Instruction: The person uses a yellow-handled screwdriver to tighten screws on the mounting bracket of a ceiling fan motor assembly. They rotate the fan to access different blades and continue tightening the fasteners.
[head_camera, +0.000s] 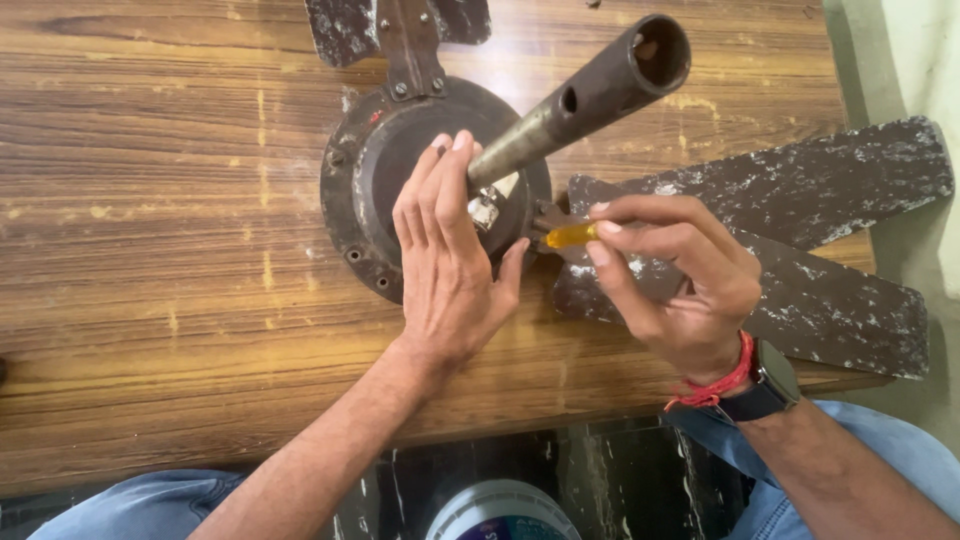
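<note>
Hands (450, 260) on fan motor (375, 190), amber-handled screwdriver (572, 235) alongside

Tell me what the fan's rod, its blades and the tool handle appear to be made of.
Rod: metal tube, dull brown and worn, hollow at the end. Blades: probably painted sheet metal, dark brown with pale patches where paint has flaked. Tool handle in the right hand: translucent amber, likely plastic.

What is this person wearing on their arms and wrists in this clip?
Both forearms are bare, with no sleeves or gloves. The right hand has a red thread band and a dark wristwatch at the wrist. The left hand wears nothing.
</note>
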